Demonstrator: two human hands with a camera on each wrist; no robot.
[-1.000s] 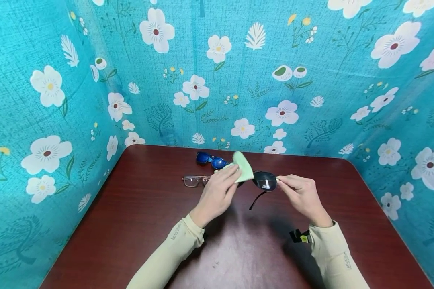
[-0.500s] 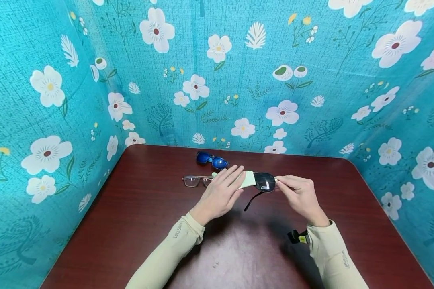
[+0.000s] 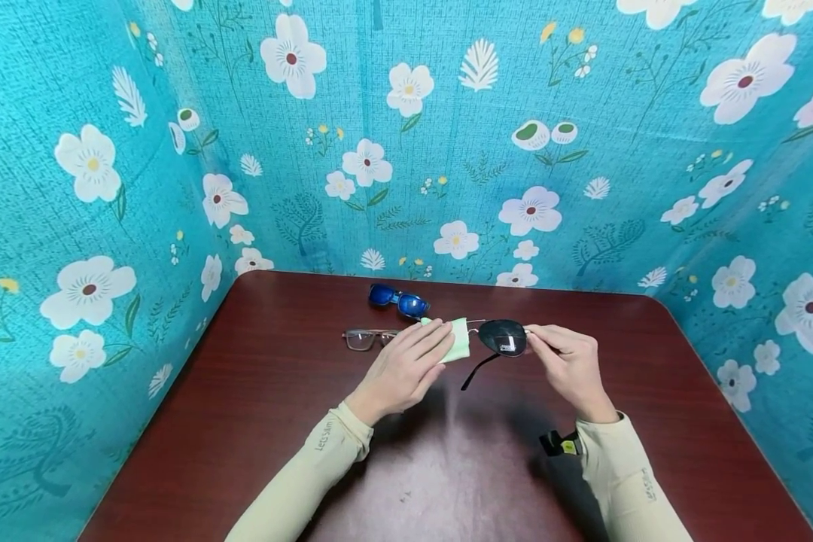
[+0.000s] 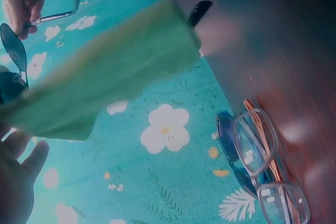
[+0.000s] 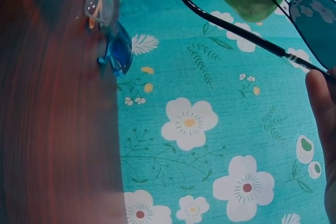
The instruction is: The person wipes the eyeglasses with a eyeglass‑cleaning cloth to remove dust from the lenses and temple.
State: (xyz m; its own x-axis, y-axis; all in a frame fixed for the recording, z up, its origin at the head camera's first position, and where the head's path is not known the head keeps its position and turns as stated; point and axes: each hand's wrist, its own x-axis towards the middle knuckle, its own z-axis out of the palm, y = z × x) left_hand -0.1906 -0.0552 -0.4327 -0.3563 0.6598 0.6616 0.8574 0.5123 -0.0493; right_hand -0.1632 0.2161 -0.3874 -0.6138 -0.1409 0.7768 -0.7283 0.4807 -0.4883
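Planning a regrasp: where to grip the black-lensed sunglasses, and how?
Probably pinch the sunglasses' outer hinge corner from the right, as the right hand does: slim, clear of the lens. The light green cloth and left hand occupy the other side.

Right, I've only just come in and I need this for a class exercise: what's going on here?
A person's right hand pinches a pair of dark sunglasses near one hinge, holding them above the table. The left hand has its fingers laid straight over a pale green cloth at the other lens, mostly hidden from the head view. Clear glasses and blue sunglasses lie on the table, beyond the left hand.
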